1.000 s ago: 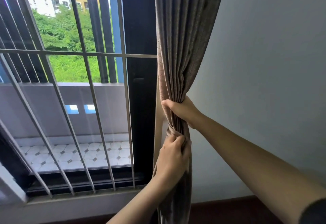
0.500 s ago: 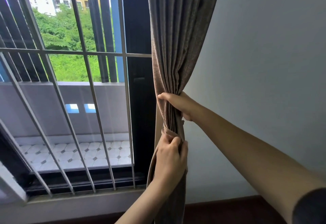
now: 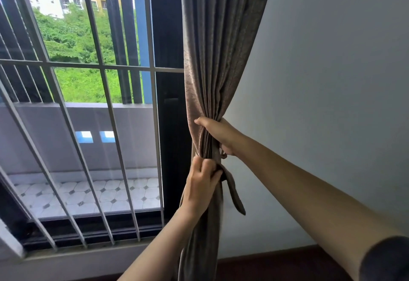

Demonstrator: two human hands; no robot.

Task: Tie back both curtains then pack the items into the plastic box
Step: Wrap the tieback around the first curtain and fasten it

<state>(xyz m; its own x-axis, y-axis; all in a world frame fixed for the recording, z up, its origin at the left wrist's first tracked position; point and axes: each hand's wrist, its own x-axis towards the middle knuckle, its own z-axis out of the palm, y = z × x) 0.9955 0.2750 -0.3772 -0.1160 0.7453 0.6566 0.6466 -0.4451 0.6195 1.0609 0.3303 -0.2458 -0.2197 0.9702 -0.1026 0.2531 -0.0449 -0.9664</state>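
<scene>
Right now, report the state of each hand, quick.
Left hand: closed, gripping the tieback strap against the gathered curtain.
Right hand: closed, gripping the bunched curtain just above.

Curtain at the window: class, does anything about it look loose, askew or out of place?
One thing: the free end of the tie-back strap dangles loose and slanted below the left hand, not yet fastened. The right hand grips the gathered curtain just above. No damage shows.

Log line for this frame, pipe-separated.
phase: tying curtain | right hand: grips gathered curtain | left hand: holds tie-back strap | strap end: hanging loose
</scene>
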